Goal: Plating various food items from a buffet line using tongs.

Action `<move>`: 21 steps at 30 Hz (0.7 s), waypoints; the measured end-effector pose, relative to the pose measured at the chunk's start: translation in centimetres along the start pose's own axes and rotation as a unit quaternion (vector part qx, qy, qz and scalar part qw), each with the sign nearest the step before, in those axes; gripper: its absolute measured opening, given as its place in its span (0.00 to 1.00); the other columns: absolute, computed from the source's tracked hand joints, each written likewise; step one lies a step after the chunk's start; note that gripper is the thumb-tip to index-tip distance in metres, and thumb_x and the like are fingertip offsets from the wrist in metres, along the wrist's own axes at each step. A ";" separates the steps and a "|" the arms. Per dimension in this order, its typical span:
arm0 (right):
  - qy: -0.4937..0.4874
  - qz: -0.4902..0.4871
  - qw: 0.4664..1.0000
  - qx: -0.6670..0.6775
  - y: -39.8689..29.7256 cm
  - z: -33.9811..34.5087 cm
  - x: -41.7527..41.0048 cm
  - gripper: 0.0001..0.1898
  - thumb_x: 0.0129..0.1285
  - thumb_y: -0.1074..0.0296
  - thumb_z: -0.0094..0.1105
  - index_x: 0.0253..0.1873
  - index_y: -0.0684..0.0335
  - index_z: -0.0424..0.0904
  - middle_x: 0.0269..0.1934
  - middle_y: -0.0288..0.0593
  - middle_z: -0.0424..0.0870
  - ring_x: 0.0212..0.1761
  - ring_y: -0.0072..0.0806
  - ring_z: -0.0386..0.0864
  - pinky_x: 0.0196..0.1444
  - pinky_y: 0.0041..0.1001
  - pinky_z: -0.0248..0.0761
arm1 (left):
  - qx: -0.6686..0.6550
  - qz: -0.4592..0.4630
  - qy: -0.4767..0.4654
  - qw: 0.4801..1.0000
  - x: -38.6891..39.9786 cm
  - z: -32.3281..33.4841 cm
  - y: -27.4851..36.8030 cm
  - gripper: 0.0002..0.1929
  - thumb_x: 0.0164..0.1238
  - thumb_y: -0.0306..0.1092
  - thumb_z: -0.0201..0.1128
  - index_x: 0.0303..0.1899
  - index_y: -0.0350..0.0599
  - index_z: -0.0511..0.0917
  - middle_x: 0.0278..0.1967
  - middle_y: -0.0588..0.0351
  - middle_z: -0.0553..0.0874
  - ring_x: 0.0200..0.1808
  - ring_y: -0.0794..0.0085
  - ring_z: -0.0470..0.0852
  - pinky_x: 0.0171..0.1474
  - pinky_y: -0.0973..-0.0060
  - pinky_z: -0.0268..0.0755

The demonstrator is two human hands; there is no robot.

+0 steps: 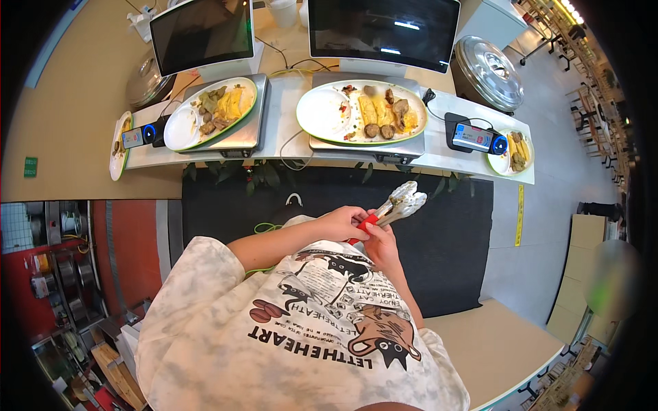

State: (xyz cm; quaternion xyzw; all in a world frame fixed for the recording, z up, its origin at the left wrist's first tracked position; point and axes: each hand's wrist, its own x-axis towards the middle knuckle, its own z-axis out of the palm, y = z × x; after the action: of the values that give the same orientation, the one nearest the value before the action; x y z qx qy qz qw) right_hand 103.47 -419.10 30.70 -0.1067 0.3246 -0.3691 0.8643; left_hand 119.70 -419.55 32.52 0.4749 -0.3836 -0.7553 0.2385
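Observation:
A pair of metal serving tongs (402,202) with red handle grips is in both hands, in front of my chest. My left hand (345,222) closes around the red grip from the left. My right hand (381,241) holds the tongs from below and the right. The scalloped tips point up and to the right, slightly apart, with food residue on them. Beyond them, on the white counter (277,162), a large oval plate (321,110) carries yellow food strips, brown round pieces and a meat piece. Left of it, a second oval plate (182,128) bears similar food.
Each large plate sits on a metal scale (367,150), (252,136) before a dark monitor (383,33), (203,38). Small display devices (470,137), (139,136) and smaller plates (511,167), (119,162) stand at the counter's ends. Lidded metal pots (488,72), (148,82) flank the monitors. Cables trail over the counter.

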 end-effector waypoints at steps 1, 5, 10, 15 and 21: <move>0.022 0.012 1.000 0.005 0.4 -0.4 0.3 0.18 0.60 0.77 0.54 0.55 0.64 0.67 0.49 0.48 0.75 0.53 0.37 0.74 0.54 0.38 0.68 | 0.000 -0.007 -0.003 1.000 0.0 -0.3 -0.1 0.23 0.51 0.27 0.70 0.49 0.35 0.73 0.43 0.52 0.81 0.44 0.73 0.79 0.49 0.77 0.72; 0.037 0.008 0.999 0.002 0.3 0.7 0.2 0.19 0.60 0.77 0.55 0.57 0.66 0.66 0.49 0.48 0.76 0.52 0.37 0.75 0.55 0.37 0.68 | -0.009 0.001 -0.012 1.000 0.3 -0.8 -1.2 0.20 0.55 0.27 0.67 0.50 0.36 0.72 0.43 0.54 0.80 0.46 0.73 0.78 0.50 0.76 0.71; 0.029 0.080 0.992 -0.089 -0.2 0.4 1.9 0.17 0.61 0.72 0.58 0.55 0.66 0.71 0.45 0.43 0.79 0.48 0.30 0.77 0.52 0.31 0.70 | -0.081 0.060 0.038 0.994 1.0 -1.3 -5.2 0.16 0.63 0.26 0.60 0.51 0.38 0.70 0.48 0.53 0.77 0.49 0.73 0.76 0.54 0.74 0.69; -0.018 0.053 0.979 -0.198 -0.5 0.6 3.2 0.16 0.62 0.70 0.58 0.54 0.65 0.72 0.42 0.38 0.80 0.42 0.23 0.78 0.46 0.23 0.71 | -0.098 0.070 0.076 0.990 0.8 -1.3 -5.4 0.16 0.65 0.25 0.57 0.54 0.39 0.68 0.49 0.53 0.76 0.49 0.74 0.76 0.54 0.75 0.69; 0.018 0.056 0.980 -0.190 -0.7 -0.3 3.3 0.13 0.63 0.70 0.57 0.51 0.67 0.75 0.40 0.38 0.81 0.40 0.21 0.78 0.42 0.21 0.72 | -0.124 0.062 0.121 0.983 1.5 -0.2 -4.8 0.13 0.63 0.25 0.59 0.48 0.38 0.71 0.41 0.57 0.79 0.42 0.78 0.77 0.47 0.80 0.70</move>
State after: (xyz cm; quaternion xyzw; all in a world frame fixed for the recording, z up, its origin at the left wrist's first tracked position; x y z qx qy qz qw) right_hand 104.60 -421.93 29.22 -0.2443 0.4098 -0.2532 0.8416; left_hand 119.27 -417.91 27.79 0.5045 -0.2837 -0.7180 0.3866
